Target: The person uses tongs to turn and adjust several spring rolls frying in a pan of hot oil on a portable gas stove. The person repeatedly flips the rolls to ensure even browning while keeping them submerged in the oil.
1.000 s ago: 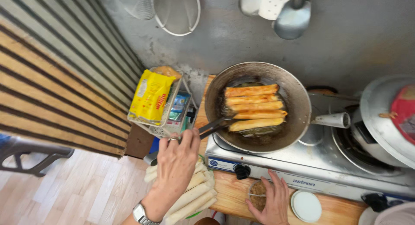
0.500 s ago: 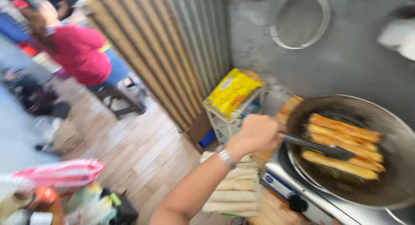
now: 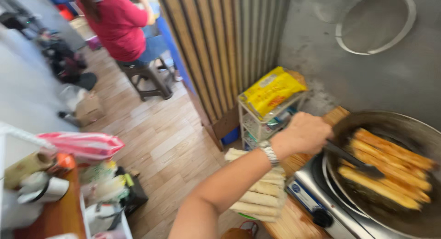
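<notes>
The left hand [image 3: 305,134] has its grip closed around the dark handle of a spatula [image 3: 353,158], whose blade rests among the golden fried rolls [image 3: 390,170] in the dark pan [image 3: 404,129] on the stove [image 3: 317,202]. The right hand is out of view. Uncooked pale rolls [image 3: 259,197] are stacked below the forearm, and a yellow packet [image 3: 272,89] sits on a wire rack [image 3: 257,126] beside the pan.
</notes>
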